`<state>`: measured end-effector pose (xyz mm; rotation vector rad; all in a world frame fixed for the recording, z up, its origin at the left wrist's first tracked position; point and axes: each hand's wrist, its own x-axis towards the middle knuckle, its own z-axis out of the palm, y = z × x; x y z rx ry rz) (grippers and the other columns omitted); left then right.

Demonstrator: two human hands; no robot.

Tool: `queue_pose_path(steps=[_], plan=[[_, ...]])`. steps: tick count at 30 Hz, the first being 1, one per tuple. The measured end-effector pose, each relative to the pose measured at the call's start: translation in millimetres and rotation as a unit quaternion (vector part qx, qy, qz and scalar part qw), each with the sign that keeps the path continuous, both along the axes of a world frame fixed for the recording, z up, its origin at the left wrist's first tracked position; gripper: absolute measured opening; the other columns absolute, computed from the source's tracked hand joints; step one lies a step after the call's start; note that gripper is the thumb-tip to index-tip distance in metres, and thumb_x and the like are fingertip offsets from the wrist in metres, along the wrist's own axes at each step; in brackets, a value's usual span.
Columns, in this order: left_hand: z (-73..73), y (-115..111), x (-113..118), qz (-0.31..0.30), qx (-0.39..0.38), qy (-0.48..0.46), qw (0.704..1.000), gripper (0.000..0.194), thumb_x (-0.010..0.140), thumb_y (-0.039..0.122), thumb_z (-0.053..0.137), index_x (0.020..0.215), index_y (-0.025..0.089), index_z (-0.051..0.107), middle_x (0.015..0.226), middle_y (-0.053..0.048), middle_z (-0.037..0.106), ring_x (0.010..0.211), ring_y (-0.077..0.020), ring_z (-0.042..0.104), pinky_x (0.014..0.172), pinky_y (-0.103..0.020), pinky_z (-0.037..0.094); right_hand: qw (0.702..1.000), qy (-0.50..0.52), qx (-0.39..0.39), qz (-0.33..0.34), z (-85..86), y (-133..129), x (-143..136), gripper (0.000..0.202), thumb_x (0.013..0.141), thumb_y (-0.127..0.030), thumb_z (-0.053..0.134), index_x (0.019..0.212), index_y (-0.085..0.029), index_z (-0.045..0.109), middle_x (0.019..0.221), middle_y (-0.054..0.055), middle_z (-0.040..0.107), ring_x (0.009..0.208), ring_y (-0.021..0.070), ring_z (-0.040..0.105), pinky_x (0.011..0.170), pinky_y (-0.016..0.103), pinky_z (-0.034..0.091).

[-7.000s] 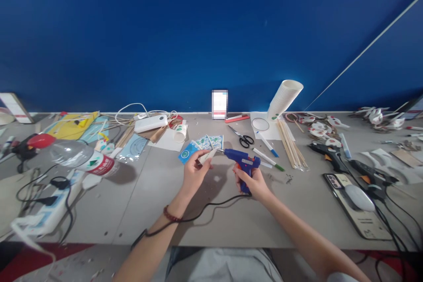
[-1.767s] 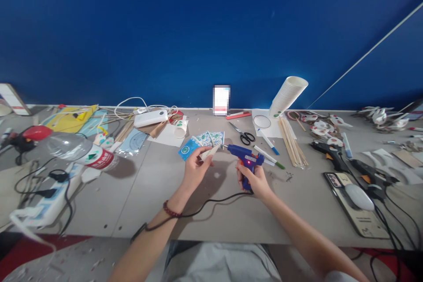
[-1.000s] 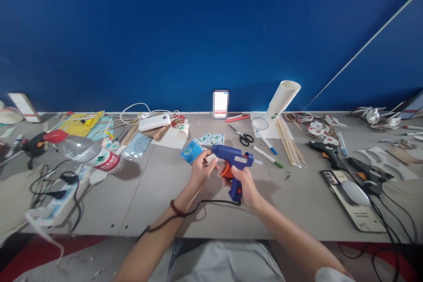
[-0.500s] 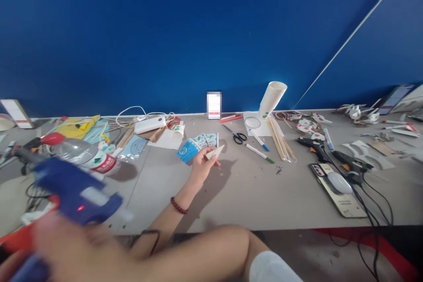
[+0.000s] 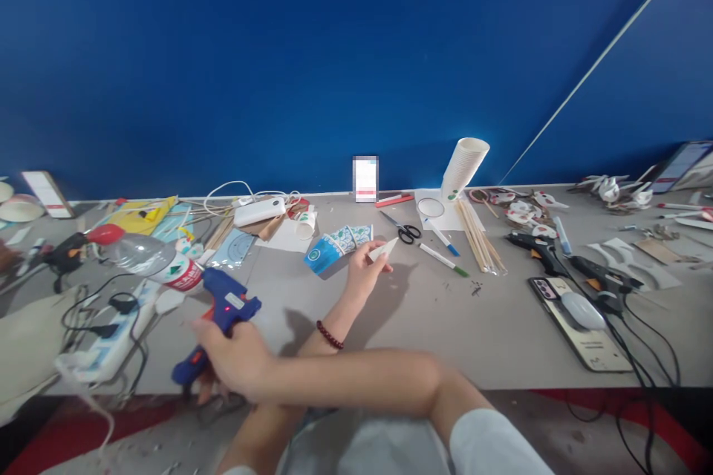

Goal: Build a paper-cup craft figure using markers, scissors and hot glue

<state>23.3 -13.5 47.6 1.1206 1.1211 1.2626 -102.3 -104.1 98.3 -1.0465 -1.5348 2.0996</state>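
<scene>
My forearms cross, the right over the left. My left hand [image 5: 368, 267], with a dark red bead bracelet at the wrist, pinches a small pointed white paper piece [image 5: 384, 248] above the desk. Close to its fingers lie blue-and-white patterned paper cups [image 5: 326, 252], partly behind the hand, and black-handled scissors [image 5: 409, 234]. Over on the left, my right hand [image 5: 239, 356] is wrapped round the handle of a blue glue gun [image 5: 226, 300]. A small red light glows on the gun, and its nozzle points away from the paper piece.
A plastic bottle [image 5: 148, 256] and a power strip [image 5: 119, 341] with cords lie to the left. Markers [image 5: 443, 260], wooden sticks [image 5: 479, 237] and a stack of paper cups [image 5: 465, 167] sit right of centre. Farther right are more glue guns [image 5: 538, 249] and a phone [image 5: 579, 326].
My right hand has brought the glue gun from the lower left toward the middle, closer to the desk. My left hand has shifted slightly right, still holding the white paper piece.
</scene>
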Motion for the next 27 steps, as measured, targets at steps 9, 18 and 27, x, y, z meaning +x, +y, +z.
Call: queue_pose_path(steps=[9, 18, 27], plan=[[-28.5, 1, 9, 0.002, 0.035, 0.081, 0.996, 0.022, 0.079, 0.029, 0.062, 0.097, 0.017, 0.063, 0.089, -0.005, 0.069, 0.058, -0.0108, 0.064, 0.056, -0.022, 0.048, 0.976, -0.209, 0.027, 0.061, -40.2, 23, 15, 0.054, 0.087, -0.057, 0.047, 0.049, -0.019, 0.051, 0.032, -0.001, 0.044, 0.03, 0.0129, 0.046, 0.037, 0.022, 0.04], [-37.9, 15, -2, 0.003, -0.004, 0.021, 1.0, 0.034, 0.072, 0.038, 0.07, 0.097, 0.016, 0.063, 0.064, 0.002, 0.062, 0.057, -0.0133, 0.064, 0.057, -0.024, 0.05, 0.938, -0.291, 0.11, 0.152, -47.6, 45, 6, 0.072, 0.094, -0.061, 0.024, 0.063, -0.011, 0.066, 0.044, 0.01, 0.061, 0.033, 0.0179, 0.055, 0.042, 0.031, 0.052], [-31.9, 13, -7, -0.006, -0.021, 0.014, 1.0, 0.034, 0.072, 0.038, 0.069, 0.097, 0.015, 0.063, 0.067, 0.0, 0.064, 0.058, -0.0141, 0.065, 0.056, -0.024, 0.051, 0.852, -0.389, 0.298, 0.184, -38.1, 38, -10, 0.055, 0.092, -0.053, 0.041, 0.102, -0.009, 0.072, 0.108, 0.022, 0.071, 0.097, 0.0388, 0.069, 0.073, 0.052, 0.057]])
